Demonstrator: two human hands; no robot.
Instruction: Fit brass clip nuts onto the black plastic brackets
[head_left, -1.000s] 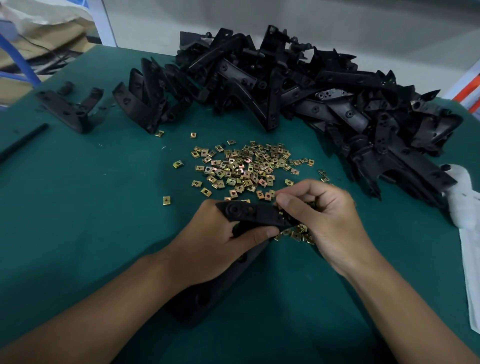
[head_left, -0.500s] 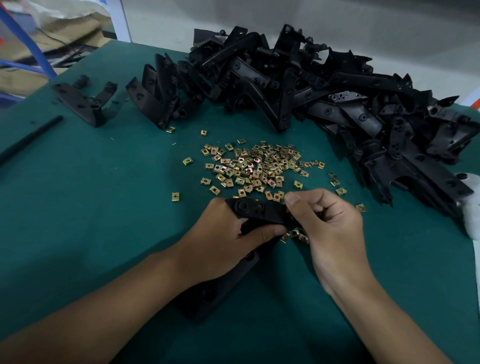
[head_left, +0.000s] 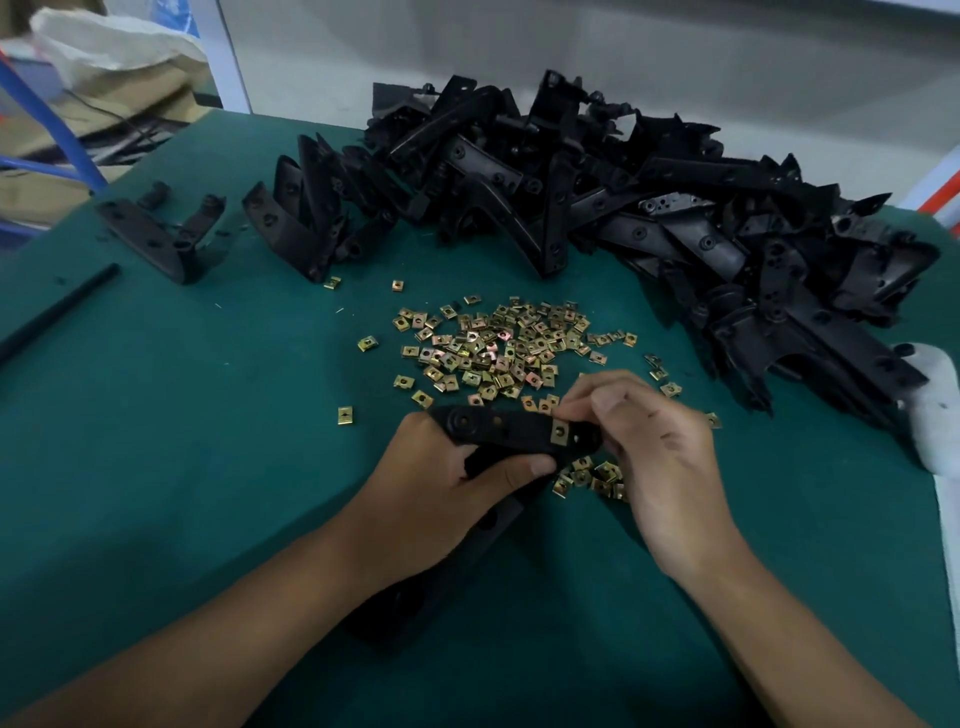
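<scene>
The left hand (head_left: 441, 483) grips a black bracket (head_left: 498, 434) near the surface's (head_left: 156, 467) front edge, while the right hand (head_left: 660, 457) pinches a brass clip nut (head_left: 559, 432) onto its arm. It looks partly seated; a firm push should finish it. Loose nuts (head_left: 498, 348) lie mid-surface, not in any container I can see.
</scene>
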